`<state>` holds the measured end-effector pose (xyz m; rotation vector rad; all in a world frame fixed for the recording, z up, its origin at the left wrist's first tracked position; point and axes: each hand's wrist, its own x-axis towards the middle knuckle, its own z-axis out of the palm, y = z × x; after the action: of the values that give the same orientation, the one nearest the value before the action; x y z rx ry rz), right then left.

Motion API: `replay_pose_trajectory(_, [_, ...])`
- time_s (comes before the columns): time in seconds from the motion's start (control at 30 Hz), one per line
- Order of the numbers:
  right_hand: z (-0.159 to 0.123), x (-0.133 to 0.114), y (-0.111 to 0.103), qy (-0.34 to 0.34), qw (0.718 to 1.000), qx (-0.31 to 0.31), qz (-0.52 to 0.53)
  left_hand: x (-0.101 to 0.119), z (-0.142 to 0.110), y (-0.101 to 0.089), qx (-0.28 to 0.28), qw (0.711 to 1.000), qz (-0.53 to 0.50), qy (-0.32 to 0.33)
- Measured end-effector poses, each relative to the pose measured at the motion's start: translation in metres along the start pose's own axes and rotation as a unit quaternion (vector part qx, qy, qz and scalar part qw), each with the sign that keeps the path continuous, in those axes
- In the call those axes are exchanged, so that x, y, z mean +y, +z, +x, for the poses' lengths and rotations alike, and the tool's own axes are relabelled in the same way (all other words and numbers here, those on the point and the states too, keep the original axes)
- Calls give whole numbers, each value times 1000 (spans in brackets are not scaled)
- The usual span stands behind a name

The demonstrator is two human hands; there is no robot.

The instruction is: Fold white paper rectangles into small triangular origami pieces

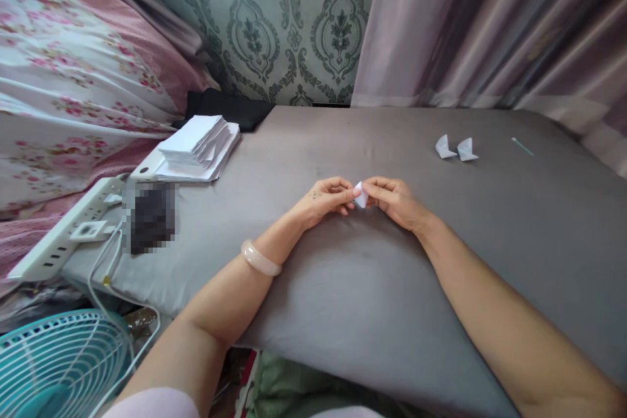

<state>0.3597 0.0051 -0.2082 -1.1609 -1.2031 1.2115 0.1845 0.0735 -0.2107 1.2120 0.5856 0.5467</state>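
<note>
Between my two hands, a small piece of folded white paper (pixel 361 196) is held just above the grey cloth surface. My left hand (pixel 329 197) pinches its left side between thumb and fingers. On the other side, my right hand (pixel 392 200) grips the paper's right edge, thumb on top and fingers curled behind. Parts of the paper are covered by my fingertips. Farther back on the right stand two folded white paper pieces, one (pixel 445 147) left of the other (pixel 467 149), both with pointed tips.
A stack of white paper (pixel 196 147) lies at the back left, near a black folded item (pixel 230 108). Along the left edge run a white power strip (pixel 63 228) and cables. A turquoise fan (pixel 63 366) stands below. A thin green stick (pixel 523 146) lies far right.
</note>
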Motion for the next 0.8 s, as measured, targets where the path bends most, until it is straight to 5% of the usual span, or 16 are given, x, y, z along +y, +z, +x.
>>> replay_pose_trajectory(0.23, [4,2,5,-63,984,112,-122,-1,3,0,69,995,-17,66])
replay_pose_trajectory(0.8, [2,8,23,-173,958,207,-101,0,6,9,130,972,-48,191])
